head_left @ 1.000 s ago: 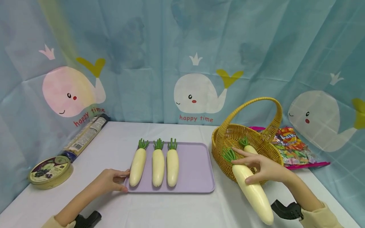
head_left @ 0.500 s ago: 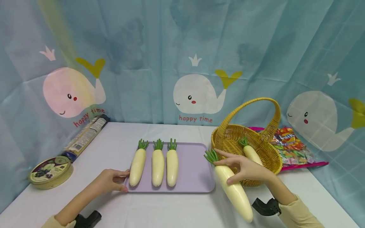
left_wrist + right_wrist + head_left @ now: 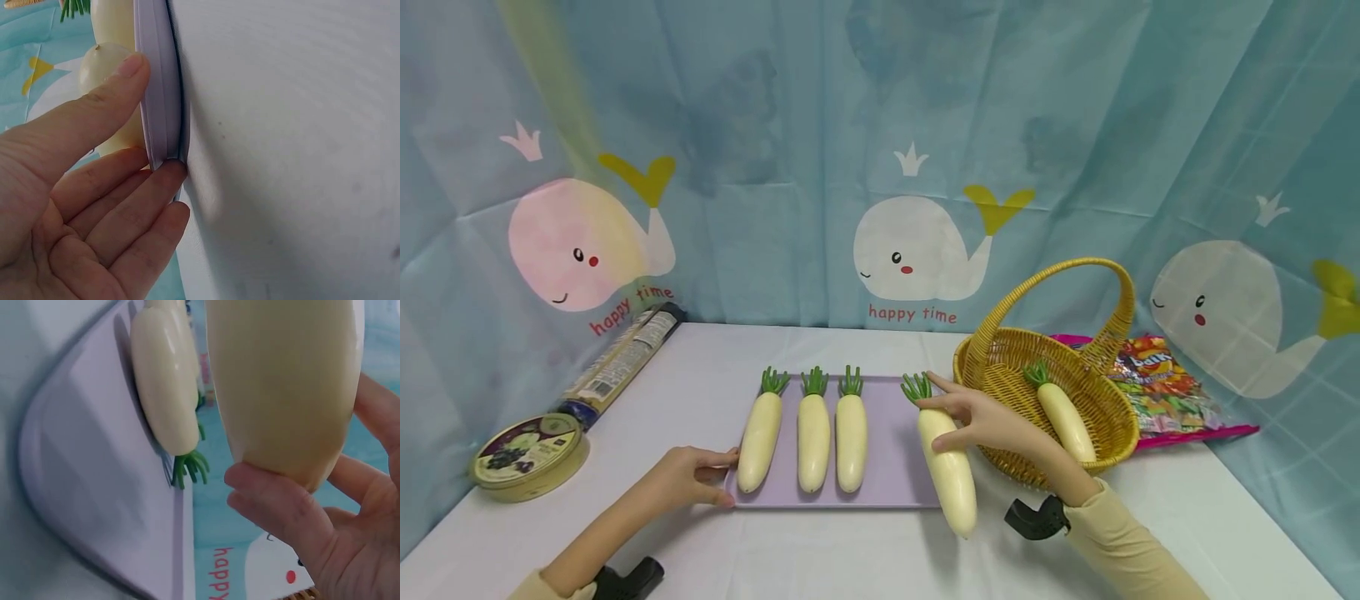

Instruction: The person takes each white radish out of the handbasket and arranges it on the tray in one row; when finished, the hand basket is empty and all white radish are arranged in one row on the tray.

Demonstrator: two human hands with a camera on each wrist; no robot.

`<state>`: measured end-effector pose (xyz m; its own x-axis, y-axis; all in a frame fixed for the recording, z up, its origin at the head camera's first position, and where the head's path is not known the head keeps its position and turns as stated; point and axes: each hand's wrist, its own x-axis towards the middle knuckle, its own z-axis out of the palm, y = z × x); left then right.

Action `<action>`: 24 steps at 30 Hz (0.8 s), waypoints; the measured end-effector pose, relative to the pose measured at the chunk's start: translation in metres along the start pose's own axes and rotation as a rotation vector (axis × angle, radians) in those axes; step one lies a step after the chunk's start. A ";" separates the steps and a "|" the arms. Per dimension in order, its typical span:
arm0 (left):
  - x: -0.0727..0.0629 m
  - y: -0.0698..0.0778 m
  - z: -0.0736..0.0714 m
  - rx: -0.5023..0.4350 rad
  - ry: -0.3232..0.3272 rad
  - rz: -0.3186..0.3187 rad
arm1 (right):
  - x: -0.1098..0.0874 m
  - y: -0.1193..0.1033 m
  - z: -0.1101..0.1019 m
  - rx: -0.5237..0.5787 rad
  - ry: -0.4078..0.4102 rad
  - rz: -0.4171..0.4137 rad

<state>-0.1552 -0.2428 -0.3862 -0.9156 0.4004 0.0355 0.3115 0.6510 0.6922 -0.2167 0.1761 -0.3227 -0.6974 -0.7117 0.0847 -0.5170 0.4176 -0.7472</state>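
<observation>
My right hand (image 3: 981, 419) holds a white radish (image 3: 953, 479) with green leaves near its leafy end, raised over the right part of the lilac tray (image 3: 891, 450). The radish's lower tip reaches past the tray's front edge. In the right wrist view, thumb and fingers (image 3: 281, 503) grip this radish (image 3: 284, 381) from both sides. Three more radishes (image 3: 813, 442) lie side by side on the tray's left half, leaves pointing away. At the tray's front left corner, my left hand (image 3: 681, 482) pinches the rim (image 3: 161, 94) between thumb and fingers.
A yellow wicker basket (image 3: 1000, 354) with a tall handle stands right of the tray, one radish (image 3: 1066, 421) inside. Behind it lies a colourful candy bag (image 3: 1172, 392). At left are a round tin (image 3: 529, 457) and a long package (image 3: 625, 358). A whale-print curtain (image 3: 775, 250) hangs behind.
My right hand has carried the radish leftward from the basket to over the tray's right side, turning it more upright in view. The left hand has stayed at the tray corner.
</observation>
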 end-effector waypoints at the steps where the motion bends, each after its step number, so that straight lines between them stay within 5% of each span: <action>1: 0.000 0.000 0.000 0.000 0.000 0.000 | 0.004 0.001 0.001 -0.002 0.004 -0.006; 24: -0.001 0.002 0.000 0.008 0.008 -0.010 | 0.065 0.032 0.024 0.086 0.037 0.109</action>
<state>-0.1538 -0.2418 -0.3846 -0.9205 0.3892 0.0344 0.3048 0.6602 0.6865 -0.2670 0.1293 -0.3567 -0.7656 -0.6429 0.0233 -0.3939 0.4399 -0.8070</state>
